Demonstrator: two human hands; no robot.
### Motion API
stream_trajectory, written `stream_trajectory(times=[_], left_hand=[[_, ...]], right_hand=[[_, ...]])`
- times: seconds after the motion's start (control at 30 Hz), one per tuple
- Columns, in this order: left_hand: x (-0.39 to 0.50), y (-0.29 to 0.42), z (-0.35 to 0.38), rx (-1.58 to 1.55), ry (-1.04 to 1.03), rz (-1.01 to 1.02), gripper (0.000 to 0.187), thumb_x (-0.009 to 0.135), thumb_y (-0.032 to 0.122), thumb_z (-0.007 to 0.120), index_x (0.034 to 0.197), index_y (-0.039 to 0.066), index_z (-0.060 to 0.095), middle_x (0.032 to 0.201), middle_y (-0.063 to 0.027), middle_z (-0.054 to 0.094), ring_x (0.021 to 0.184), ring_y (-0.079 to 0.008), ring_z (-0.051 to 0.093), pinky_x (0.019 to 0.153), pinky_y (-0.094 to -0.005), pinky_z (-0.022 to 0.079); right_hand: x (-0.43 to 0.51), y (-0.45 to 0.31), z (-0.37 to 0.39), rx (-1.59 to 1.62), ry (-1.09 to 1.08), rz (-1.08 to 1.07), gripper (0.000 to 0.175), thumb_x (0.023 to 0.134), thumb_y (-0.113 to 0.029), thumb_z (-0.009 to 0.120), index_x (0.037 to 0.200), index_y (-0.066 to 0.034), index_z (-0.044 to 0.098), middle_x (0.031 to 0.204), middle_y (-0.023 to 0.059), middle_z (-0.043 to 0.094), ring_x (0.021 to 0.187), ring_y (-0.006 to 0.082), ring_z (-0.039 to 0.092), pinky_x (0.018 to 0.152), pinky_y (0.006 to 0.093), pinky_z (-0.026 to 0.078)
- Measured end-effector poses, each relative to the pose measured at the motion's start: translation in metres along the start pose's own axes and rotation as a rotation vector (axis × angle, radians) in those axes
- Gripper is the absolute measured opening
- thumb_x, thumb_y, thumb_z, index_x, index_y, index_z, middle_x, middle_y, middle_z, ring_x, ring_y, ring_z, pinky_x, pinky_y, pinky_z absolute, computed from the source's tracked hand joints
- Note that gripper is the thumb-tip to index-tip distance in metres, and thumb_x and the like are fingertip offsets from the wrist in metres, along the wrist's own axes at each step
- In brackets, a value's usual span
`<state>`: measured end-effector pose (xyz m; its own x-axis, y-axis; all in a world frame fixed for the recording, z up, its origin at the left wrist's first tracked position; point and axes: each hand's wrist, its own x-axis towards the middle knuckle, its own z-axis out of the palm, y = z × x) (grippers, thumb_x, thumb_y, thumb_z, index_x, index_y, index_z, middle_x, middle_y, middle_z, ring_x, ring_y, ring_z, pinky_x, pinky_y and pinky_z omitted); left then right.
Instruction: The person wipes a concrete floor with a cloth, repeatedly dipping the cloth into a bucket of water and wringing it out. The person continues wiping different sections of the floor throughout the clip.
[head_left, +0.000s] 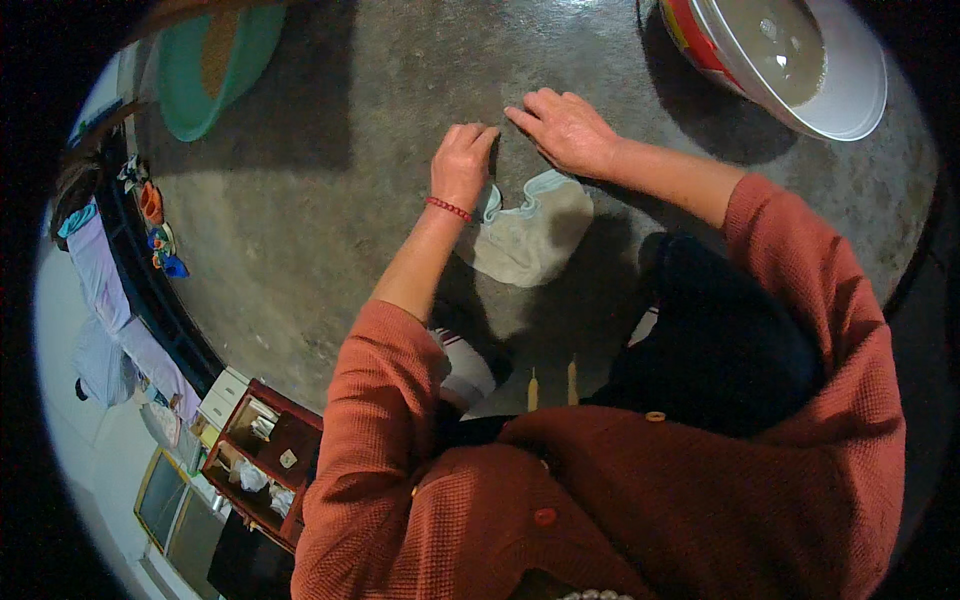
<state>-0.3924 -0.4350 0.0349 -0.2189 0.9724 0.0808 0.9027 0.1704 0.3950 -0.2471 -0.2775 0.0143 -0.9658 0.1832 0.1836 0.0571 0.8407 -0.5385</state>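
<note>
On the grey concrete floor before me lies a pale cloth item (525, 244) with a light blue edge, its shape partly in shadow. My left hand (463, 161), with a red bead bracelet at the wrist, is just beyond the cloth's left side, its fingers curled; whether something small is pinched in them is hidden. To its right my right hand (566, 127) is spread palm down above the cloth's far edge, fingers apart, with nothing seen in it. The two hands do not touch each other.
A white bucket (855, 112) with cloudy liquid stands at the upper right. A green basin (184, 112) is at the upper left. Small colourful objects (154, 217) lie by the left wall. A red-brown cabinet (292, 427) holds white items at the lower left.
</note>
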Motion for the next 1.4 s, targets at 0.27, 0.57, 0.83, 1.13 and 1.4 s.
stream_trajectory(times=[0.27,0.57,0.83,1.13,1.4], left_hand=[[0.001,-0.002,-0.002,0.017,-0.042,0.015,0.028,0.074,0.003,0.061,0.100,0.010,0.066,0.098,-0.0047,0.064,0.092,-0.0260,0.061,0.074,-0.0360,0.053],[0.000,0.002,0.000,0.024,-0.014,-0.008,0.024,0.074,0.004,0.062,0.097,0.009,0.066,0.095,-0.0050,0.063,0.090,-0.0252,0.060,0.073,-0.0357,0.053],[-0.002,0.003,0.002,0.001,-0.016,-0.021,0.027,0.075,0.000,0.064,0.099,0.010,0.069,0.097,-0.0065,0.066,0.088,-0.0268,0.062,0.073,-0.0360,0.052],[0.003,0.000,0.007,0.026,0.027,-0.006,0.027,0.074,0.002,0.064,0.099,0.011,0.068,0.095,-0.0058,0.064,0.088,-0.0262,0.061,0.072,-0.0353,0.053],[0.014,0.001,0.006,0.072,0.048,0.002,0.030,0.073,0.001,0.064,0.101,0.011,0.067,0.096,-0.0055,0.064,0.089,-0.0263,0.062,0.073,-0.0354,0.053]], right_hand=[[0.006,0.006,0.003,0.084,-0.132,-0.026,0.026,0.083,-0.015,0.053,0.108,-0.0084,0.058,0.096,0.0089,0.056,0.097,0.0278,0.054,0.076,0.0415,0.047],[0.004,0.014,0.001,0.032,-0.158,-0.073,0.025,0.084,-0.016,0.053,0.107,-0.0117,0.060,0.096,0.0064,0.056,0.098,0.0260,0.054,0.075,0.0395,0.049],[0.004,0.013,0.000,0.021,-0.179,-0.087,0.027,0.084,-0.017,0.054,0.109,-0.0139,0.062,0.094,0.0065,0.056,0.097,0.0259,0.055,0.074,0.0394,0.049],[0.006,0.018,-0.002,0.043,-0.156,-0.083,0.027,0.081,-0.015,0.057,0.108,-0.0108,0.061,0.095,0.0085,0.057,0.095,0.0295,0.057,0.072,0.0419,0.052],[0.014,0.014,0.000,0.072,-0.134,-0.021,0.025,0.083,-0.017,0.055,0.107,-0.0123,0.062,0.094,0.0081,0.058,0.096,0.0285,0.057,0.071,0.0408,0.052]])
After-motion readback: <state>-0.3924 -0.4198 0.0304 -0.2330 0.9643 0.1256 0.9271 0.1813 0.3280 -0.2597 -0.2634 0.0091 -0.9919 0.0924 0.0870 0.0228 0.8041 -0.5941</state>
